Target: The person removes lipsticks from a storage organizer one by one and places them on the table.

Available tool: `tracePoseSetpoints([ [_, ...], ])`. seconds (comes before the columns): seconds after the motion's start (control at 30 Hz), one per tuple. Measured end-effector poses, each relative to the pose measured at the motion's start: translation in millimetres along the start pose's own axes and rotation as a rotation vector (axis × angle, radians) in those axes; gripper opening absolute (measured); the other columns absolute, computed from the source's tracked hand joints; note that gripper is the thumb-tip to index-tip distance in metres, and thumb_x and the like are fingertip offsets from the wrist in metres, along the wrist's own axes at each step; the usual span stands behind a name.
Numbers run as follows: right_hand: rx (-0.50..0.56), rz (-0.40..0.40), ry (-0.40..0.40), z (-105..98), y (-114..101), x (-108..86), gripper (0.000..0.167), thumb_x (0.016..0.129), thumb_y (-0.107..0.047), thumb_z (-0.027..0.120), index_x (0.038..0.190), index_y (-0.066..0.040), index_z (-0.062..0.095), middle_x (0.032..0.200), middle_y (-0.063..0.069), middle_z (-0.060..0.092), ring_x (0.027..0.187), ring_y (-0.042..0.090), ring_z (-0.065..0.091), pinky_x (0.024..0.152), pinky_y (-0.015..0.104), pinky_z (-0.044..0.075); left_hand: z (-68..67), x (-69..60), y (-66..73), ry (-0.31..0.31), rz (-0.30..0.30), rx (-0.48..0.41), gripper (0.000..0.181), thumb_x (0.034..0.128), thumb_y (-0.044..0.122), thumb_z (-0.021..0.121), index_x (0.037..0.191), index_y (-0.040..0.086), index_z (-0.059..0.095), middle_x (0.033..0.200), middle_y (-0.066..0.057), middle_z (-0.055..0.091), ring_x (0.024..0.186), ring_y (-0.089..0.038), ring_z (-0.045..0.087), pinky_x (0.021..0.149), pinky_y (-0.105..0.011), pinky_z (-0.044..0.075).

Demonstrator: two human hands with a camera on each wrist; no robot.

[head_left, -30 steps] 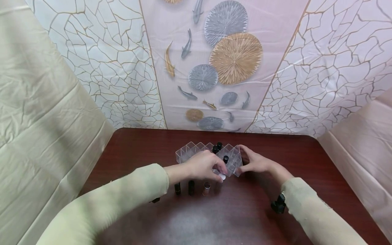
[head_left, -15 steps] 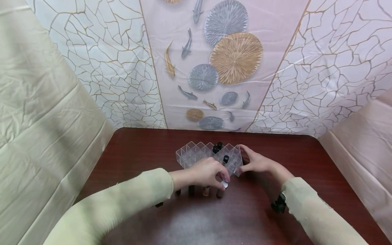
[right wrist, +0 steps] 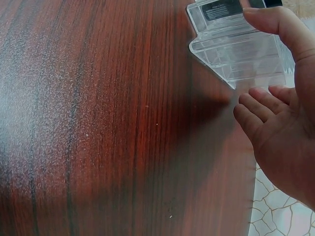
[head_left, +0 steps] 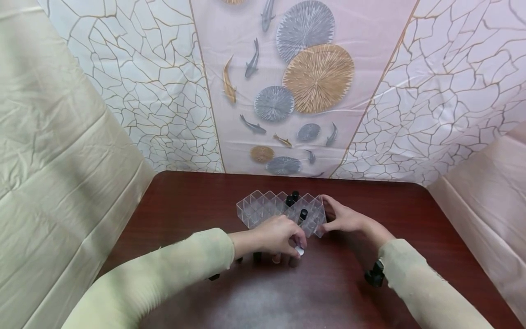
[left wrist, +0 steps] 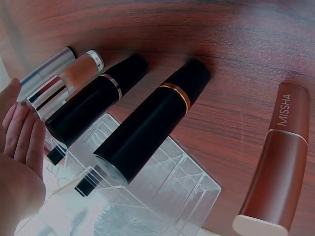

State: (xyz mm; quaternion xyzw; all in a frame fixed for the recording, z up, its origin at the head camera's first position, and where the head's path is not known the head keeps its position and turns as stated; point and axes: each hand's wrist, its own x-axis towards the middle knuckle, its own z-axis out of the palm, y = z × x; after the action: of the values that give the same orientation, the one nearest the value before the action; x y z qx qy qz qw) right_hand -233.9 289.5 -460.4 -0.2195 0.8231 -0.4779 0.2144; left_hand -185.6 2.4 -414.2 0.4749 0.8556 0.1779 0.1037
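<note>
My left hand (head_left: 279, 235) pinches the pale top of a slim silver cosmetic tube (left wrist: 47, 73), which stands on the table at the end of a row. Beside the tube are an orange lip gloss tube with a silver cap (left wrist: 81, 71), two black tubes with gold bands (left wrist: 147, 125), and a brown MISSHA lipstick (left wrist: 280, 172). Behind the row stands a clear lipstick organizer (head_left: 251, 209). My right hand (head_left: 346, 219) grips the organizer's right end, thumb at the front and fingers around the side. My left hand partly hides the row in the head view.
Several black-capped tubes (head_left: 303, 214) stand in the organizer's middle and right compartments. The dark red wooden table (head_left: 349, 292) extends in front of both hands. A patterned cloth backdrop (head_left: 275, 137) hangs behind the table's far edge.
My left hand has come toward me, away from the organizer, bringing the silver tube to the row's right end on the table. My right hand has stayed at the organizer.
</note>
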Motion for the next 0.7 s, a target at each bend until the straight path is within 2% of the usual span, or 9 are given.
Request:
tracePoseSetpoints([
  [0.57, -0.016, -0.008, 0.011, 0.7, 0.7, 0.7, 0.105, 0.087, -0.005, 0.080, 0.160, 0.014, 0.008, 0.160, 0.044, 0.031, 0.152, 0.059, 0.028, 0.122, 0.067, 0.029, 0.6, -2.7, 1.9, -0.026, 0.014, 0.009, 0.022, 0.0853, 0.030, 0.093, 0.104, 0.023, 0.083, 0.090, 0.019, 0.078, 0.091, -0.002, 0.073, 0.076, -0.012, 0.047],
  [0.7, -0.009, -0.003, 0.010, 0.3, 0.5, 0.5, 0.105, 0.086, -0.005, 0.080, 0.160, 0.014, 0.008, 0.161, 0.044, 0.030, 0.152, 0.059, 0.027, 0.122, 0.067, 0.028, 0.2, -3.8, 0.1, -0.023, 0.024, 0.017, 0.022, 0.0840, 0.031, 0.093, 0.102, 0.025, 0.083, 0.089, 0.021, 0.078, 0.089, 0.002, 0.071, 0.076, -0.012, 0.046],
])
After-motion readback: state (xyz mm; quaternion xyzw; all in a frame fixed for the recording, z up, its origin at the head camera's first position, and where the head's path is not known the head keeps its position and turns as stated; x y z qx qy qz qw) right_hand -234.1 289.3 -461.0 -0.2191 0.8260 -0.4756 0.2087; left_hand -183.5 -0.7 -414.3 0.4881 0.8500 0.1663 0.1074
